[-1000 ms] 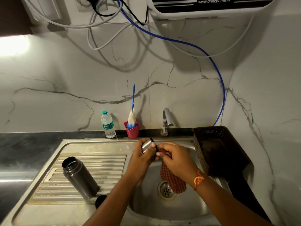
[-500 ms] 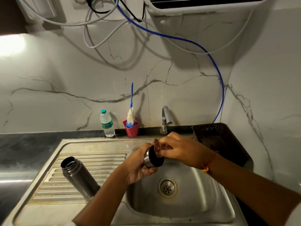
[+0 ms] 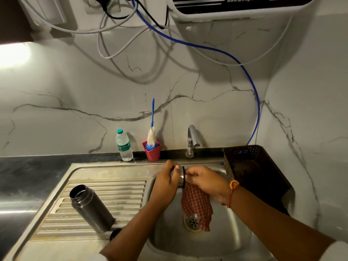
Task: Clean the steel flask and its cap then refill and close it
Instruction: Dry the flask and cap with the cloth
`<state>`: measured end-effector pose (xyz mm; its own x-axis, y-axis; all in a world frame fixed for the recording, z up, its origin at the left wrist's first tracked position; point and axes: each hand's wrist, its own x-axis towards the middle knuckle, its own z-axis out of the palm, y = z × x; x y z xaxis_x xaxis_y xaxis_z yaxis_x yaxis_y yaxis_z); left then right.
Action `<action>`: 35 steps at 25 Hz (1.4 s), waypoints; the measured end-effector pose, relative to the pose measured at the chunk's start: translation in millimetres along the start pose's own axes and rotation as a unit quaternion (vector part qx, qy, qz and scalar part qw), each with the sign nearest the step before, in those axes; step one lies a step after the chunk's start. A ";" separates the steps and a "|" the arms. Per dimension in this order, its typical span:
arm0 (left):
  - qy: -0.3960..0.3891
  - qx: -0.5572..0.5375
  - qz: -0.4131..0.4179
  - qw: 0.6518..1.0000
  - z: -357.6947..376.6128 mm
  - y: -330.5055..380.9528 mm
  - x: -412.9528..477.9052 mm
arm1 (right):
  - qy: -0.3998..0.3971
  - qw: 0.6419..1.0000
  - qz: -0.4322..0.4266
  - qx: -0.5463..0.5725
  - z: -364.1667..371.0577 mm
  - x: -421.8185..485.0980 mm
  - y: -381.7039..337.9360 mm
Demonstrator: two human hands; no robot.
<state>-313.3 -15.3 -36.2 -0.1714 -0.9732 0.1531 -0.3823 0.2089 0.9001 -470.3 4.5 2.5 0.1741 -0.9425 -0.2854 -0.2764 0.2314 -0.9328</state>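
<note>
The dark steel flask [image 3: 90, 209] stands open and uncapped on the ribbed drainboard [image 3: 105, 196], left of the sink basin [image 3: 222, 240]. Over the basin my left hand [image 3: 165, 183] grips the steel cap [image 3: 181, 178], its black-rimmed open end facing right. My right hand [image 3: 205, 181] holds a red checked cloth [image 3: 196, 206] against that rim; the cloth hangs down toward the drain [image 3: 193, 221]. A small black round piece [image 3: 115, 233] lies by the flask's base, partly hidden by my left forearm.
A tap [image 3: 192, 140] stands behind the basin. A plastic water bottle [image 3: 123, 146] and a red cup with a blue-handled bottle brush [image 3: 152, 147] sit at the back ledge. A dark perforated basket [image 3: 254, 174] fills the right side. A purifier [image 3: 241, 6] hangs above.
Both hands turned the cap and lifted it slightly toward the back of the basin. The cloth, bunched at the cap's mouth before, now hangs down again from my right hand.
</note>
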 end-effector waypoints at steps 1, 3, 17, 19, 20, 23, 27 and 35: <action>-0.014 0.015 0.033 0.999 -1.8 -2.6 -2.1 | -0.008 0.994 0.038 0.103 -2.4 -0.2 -1.0; -0.023 0.014 0.065 0.998 -4.1 -4.7 -3.6 | -0.001 0.963 0.095 0.251 -4.5 3.3 -0.6; -0.126 -0.348 -0.282 0.885 -17.4 -14.6 -8.8 | -0.038 0.666 -0.356 -0.654 13.0 6.3 -0.7; -0.148 -0.365 -0.293 0.871 -26.6 -11.6 -5.8 | 0.000 0.626 -0.386 -0.678 16.5 15.0 9.7; -0.138 -0.340 -0.271 0.890 -29.8 -10.1 -2.1 | 0.014 0.650 -0.384 -0.655 20.2 17.5 11.4; -0.057 -0.203 -0.163 0.964 -28.6 -13.9 5.3 | 0.038 0.853 -0.260 -0.450 36.7 18.8 10.9; -0.031 -0.085 -0.079 0.993 -22.0 -27.3 -4.0 | -0.080 0.992 0.007 -0.100 34.6 18.7 5.3; -0.081 -0.122 -0.055 0.988 -44.2 -37.5 -7.5 | -0.051 0.923 0.072 0.374 56.8 12.8 26.8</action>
<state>-257.5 -20.1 -53.0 -0.2924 -0.9563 -0.0008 -0.1804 0.0544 0.9821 -421.8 12.3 -38.6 0.2848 -0.8701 -0.4022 0.4202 0.4905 -0.7635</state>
